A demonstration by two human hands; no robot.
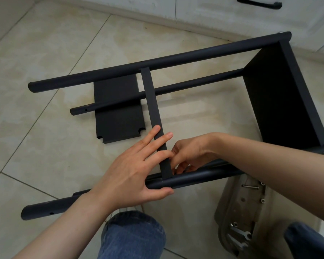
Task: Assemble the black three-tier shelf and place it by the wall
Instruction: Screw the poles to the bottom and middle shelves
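A black three-tier shelf frame of round metal poles [176, 58] lies on its side on a pale tiled floor [45, 53], filling the middle of the view, its poles running from about 8 o'clock to 2 o'clock. A thin black shelf panel [151, 101], seen edge-on, crosses between the poles with its long axis running from 12 o'clock down to 6 o'clock. Its near end meets the nearest pole [195, 177] at centre, and that joint looks like the point the coming move turns on. The right hand [193, 152] is the nearer one, coming in from 3 o'clock with curled fingers whose tips sit right at the joint. Whether they pinch a fastener cannot be told. The left hand [131, 176], from 7 o'clock, lays straight, spread fingers across the panel's edge, thumb along the near side of the pole, apparently steadying both. A fitted black end panel [277, 94] closes the frame at 2 o'clock. A loose flat black panel [118, 113] lies on the floor at 10 o'clock. A grey tray [228, 199] with small metal wrenches [238, 233] sits at 5 o'clock.
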